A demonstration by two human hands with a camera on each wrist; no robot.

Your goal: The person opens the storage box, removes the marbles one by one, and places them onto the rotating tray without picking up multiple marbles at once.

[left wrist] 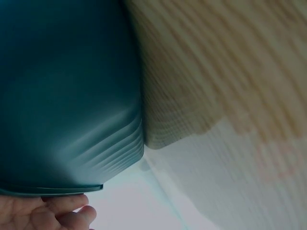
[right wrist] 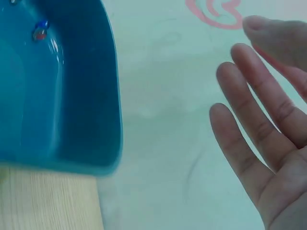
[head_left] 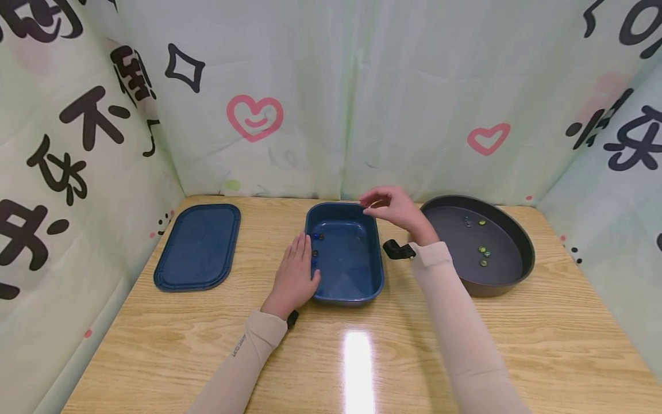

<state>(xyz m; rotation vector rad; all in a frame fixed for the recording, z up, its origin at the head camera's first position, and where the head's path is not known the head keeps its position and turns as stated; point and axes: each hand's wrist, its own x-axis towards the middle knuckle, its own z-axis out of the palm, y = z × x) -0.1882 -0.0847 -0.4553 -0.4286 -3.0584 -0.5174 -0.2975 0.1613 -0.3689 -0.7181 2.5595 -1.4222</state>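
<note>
The desk [head_left: 181, 345] bore three vessels and covers in a row: a lid [head_left: 199, 247] on the left, a tub [head_left: 346, 259] in the middle and a round pan [head_left: 447, 247] on the right. Marbles [head_left: 316, 253] lay inside the tub along its left wall. More marbles [head_left: 483, 263] lay in the pan, one group behind another. The left grip [head_left: 293, 276] was at the tub's left rim, the right grip [head_left: 395, 211] near its far right corner. A curtain [head_left: 320, 144] hung behind the desk.
</note>
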